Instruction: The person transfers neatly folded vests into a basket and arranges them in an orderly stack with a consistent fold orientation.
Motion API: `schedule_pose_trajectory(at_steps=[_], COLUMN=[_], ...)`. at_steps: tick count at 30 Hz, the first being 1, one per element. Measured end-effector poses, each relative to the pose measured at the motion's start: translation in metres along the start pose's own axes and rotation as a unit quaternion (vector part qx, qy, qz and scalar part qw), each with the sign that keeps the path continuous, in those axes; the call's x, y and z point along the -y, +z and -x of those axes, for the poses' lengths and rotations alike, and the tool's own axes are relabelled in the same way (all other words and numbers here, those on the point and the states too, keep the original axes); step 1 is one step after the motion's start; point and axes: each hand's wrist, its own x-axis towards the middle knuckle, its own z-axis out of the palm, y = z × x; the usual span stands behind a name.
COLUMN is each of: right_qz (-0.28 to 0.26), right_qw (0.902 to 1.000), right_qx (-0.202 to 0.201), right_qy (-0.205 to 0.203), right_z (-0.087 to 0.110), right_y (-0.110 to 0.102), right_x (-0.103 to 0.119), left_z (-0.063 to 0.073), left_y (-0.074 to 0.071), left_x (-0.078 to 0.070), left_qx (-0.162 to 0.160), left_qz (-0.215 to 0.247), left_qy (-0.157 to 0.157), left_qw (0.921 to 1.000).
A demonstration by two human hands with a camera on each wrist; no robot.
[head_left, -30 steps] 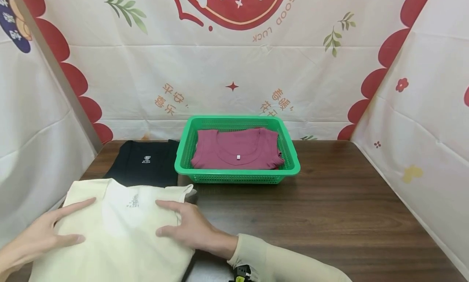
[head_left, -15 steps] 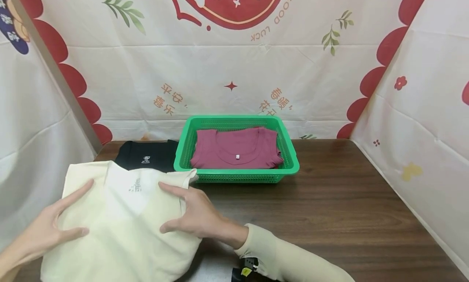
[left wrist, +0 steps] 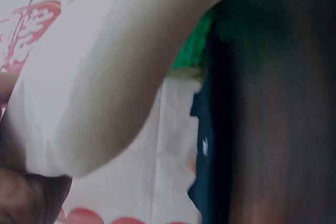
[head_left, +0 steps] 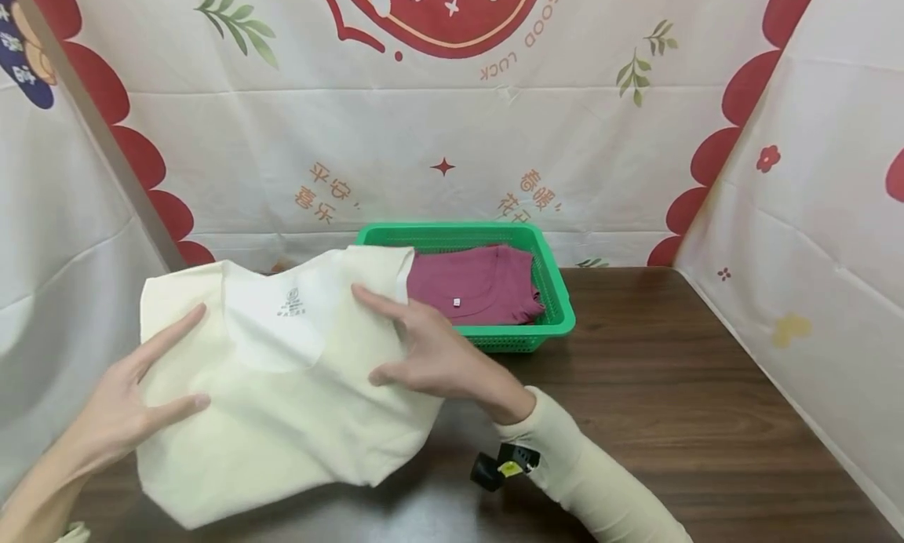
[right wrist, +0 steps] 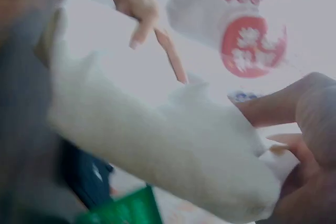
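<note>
Here's the shirt [head_left: 282, 417], pale cream, folded boxy, up in the air above the table [head_left: 671, 402]! Wide scooped neckline along the far edge, white inner back on show with a small dark print. Soft creases across the front, near edge hanging loose, and the far right corner hides part of the basket [head_left: 519, 331]!

- Held shirt [head_left: 282, 433]: over the table [head_left: 636, 386], between left hand [head_left: 134, 402] and right hand [head_left: 434, 351]
- Basket [head_left: 563, 311]: on the table, behind the held shirt's right side
- Folded shirt [head_left: 487, 280]: in the basket
- Backdrop [head_left: 395, 127]: behind the table
</note>
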Motion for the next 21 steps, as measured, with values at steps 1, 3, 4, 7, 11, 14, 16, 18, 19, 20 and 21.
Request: schedule_pose_trajectory(at_steps=[1,3,4,7,11,14,16,18,19,20,21], right_qz=[0.012,0.035,0.05,0.077,0.087,0.083,0.075,0.067,0.062,0.055,0.048], right_qw=[0.9999,0.9993,0.9986,0.9968,0.9961,0.9965,0.9969,0.9972,0.9973,0.9975,0.9977], right_qx=[0.001,0.004,0.004,0.002,-0.008,-0.015,-0.02,-0.027,-0.031,-0.034,-0.039], right_qy=[-0.002,-0.014,-0.019,-0.022,-0.017,-0.002,0.012,0.022,0.025,0.027,0.028], right_z=[0.001,0.003,0.004,0.009,0.013,0.017,0.02,0.022,0.024,0.025,0.026], right_y=[-0.007,-0.02,-0.026,-0.042,-0.061,-0.075,-0.084,-0.093,-0.097,-0.101,-0.105], right_x=[-0.001,-0.004,-0.006,-0.01,-0.017,-0.022,-0.027,-0.032,-0.035,-0.038,-0.042], left_z=[-0.004,-0.013,-0.016,-0.029,-0.046,-0.059,-0.069,-0.078,-0.083,-0.087,-0.091], left_y=[0.003,0.008,0.01,0.019,0.031,0.04,0.046,0.052,0.055,0.058,0.06], left_x=[-0.006,-0.017,-0.022,-0.035,-0.046,-0.054,-0.059,-0.065,-0.068,-0.071,-0.074], left_qx=[-0.009,-0.019,-0.021,-0.026,-0.032,-0.031,-0.025,-0.021,-0.018,-0.015,-0.013], left_qz=[0.007,0.018,0.022,0.037,0.048,0.05,0.057,0.065,0.072,0.079,0.086], left_qy=[0.008,0.022,0.028,0.04,0.045,0.057,0.065,0.071,0.072,0.071,0.069], left_qw=[0.9999,0.9994,0.9991,0.9982,0.9973,0.9966,0.996,0.9951,0.9946,0.9942,0.9938])
